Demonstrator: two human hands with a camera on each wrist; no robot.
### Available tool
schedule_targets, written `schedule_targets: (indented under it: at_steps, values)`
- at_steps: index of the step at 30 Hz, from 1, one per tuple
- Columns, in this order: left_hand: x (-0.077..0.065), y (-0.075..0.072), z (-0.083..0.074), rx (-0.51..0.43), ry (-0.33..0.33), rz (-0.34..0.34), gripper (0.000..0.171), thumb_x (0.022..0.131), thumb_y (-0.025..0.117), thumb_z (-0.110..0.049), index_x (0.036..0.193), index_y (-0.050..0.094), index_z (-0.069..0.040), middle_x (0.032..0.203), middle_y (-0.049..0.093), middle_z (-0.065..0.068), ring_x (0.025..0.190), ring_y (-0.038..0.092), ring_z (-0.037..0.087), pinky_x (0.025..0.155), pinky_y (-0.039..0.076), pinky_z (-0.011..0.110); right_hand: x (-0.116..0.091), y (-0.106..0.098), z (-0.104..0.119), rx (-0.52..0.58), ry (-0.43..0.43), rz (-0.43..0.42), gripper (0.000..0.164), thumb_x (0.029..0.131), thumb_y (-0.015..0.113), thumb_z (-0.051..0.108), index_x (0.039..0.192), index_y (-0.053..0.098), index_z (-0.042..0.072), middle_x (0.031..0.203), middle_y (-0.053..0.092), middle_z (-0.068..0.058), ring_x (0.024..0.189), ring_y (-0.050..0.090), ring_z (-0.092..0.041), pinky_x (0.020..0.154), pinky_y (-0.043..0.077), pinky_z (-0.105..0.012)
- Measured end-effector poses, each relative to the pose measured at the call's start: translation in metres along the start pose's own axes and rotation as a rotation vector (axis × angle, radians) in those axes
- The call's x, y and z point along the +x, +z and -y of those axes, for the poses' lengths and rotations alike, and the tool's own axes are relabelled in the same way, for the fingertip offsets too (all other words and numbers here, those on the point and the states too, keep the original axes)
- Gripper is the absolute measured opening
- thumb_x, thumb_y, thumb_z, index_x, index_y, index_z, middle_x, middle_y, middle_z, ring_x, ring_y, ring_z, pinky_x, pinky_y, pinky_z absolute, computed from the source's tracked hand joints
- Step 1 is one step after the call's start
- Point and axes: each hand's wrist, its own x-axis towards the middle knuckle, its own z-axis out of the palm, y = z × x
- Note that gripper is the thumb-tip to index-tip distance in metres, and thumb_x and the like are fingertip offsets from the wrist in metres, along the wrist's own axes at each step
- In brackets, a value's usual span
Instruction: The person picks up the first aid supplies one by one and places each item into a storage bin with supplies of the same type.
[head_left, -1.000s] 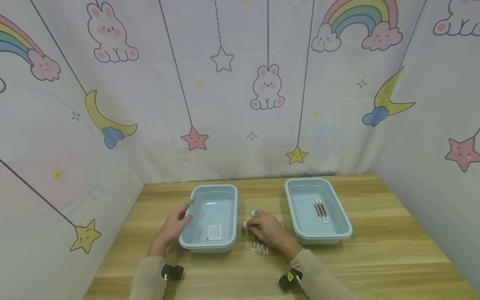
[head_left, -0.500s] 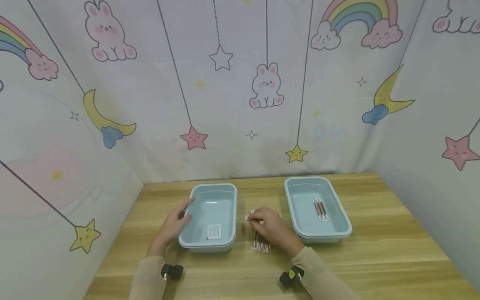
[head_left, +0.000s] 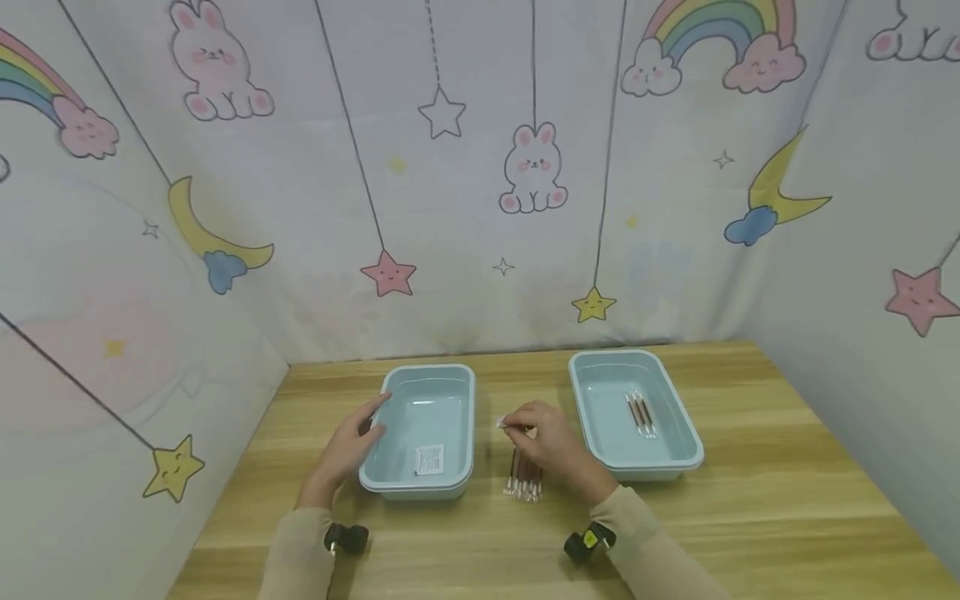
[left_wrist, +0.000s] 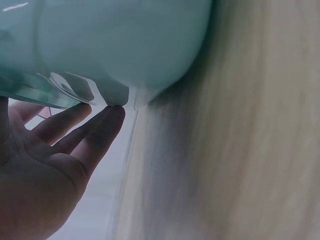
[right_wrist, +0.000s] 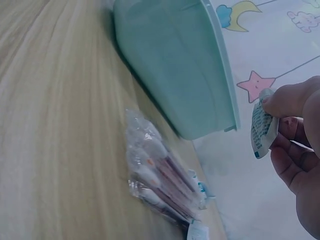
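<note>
My right hand [head_left: 551,437] pinches a small white sachet [right_wrist: 264,127] with blue-green print between thumb and fingers, raised over the table between two pale blue trays. Below it lies a bunch of cotton swabs [head_left: 525,475] with brown sticks in clear wrappers, partly hidden by the hand. My left hand [head_left: 348,446] rests at the left side of the left tray [head_left: 418,490], its extended fingertips on the outer wall in the left wrist view. Inside that tray lies a white printed square sachet [head_left: 430,459]. The right tray [head_left: 641,468] holds several wrapped brown-stick swabs [head_left: 641,414].
The trays stand apart on a wood-grain table [head_left: 487,550], toward its back edge. More blue-and-white sachets [right_wrist: 199,230] lie by the swab bunch in the right wrist view. A printed cloth wall [head_left: 465,325] rises behind the table and along both sides.
My right hand has lifted the sachet and moved slightly away from me, uncovering more of the swab bunch. My left hand stays at the left tray.
</note>
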Motion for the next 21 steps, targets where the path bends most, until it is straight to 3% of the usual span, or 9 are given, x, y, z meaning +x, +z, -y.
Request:
schedule_targets:
  at_steps: [6, 21]
  values:
    - [0.003, 0.001, 0.001, 0.000, -0.001, -0.007, 0.053, 0.099, 0.049, -0.013, 0.150, 0.039, -0.021, 0.158, 0.029, 0.015, 0.146, 0.025, 0.038, 0.118, 0.023, 0.054, 0.005, -0.008, 0.001, -0.020, -0.040, -0.042, 0.009, 0.080, 0.077, 0.006, 0.088, 0.077, 0.009, 0.080, 0.071, 0.000, 0.074, 0.064, -0.011, 0.063, 0.055, -0.022]
    - [-0.002, 0.000, -0.003, 0.010, -0.005, -0.005, 0.053, 0.098, 0.049, -0.012, 0.150, 0.039, -0.019, 0.158, 0.030, 0.016, 0.146, 0.026, 0.039, 0.118, 0.022, 0.055, 0.006, -0.018, 0.006, 0.017, -0.034, -0.084, 0.010, 0.079, 0.076, 0.005, 0.089, 0.076, 0.009, 0.081, 0.070, -0.001, 0.073, 0.064, -0.011, 0.059, 0.057, -0.030]
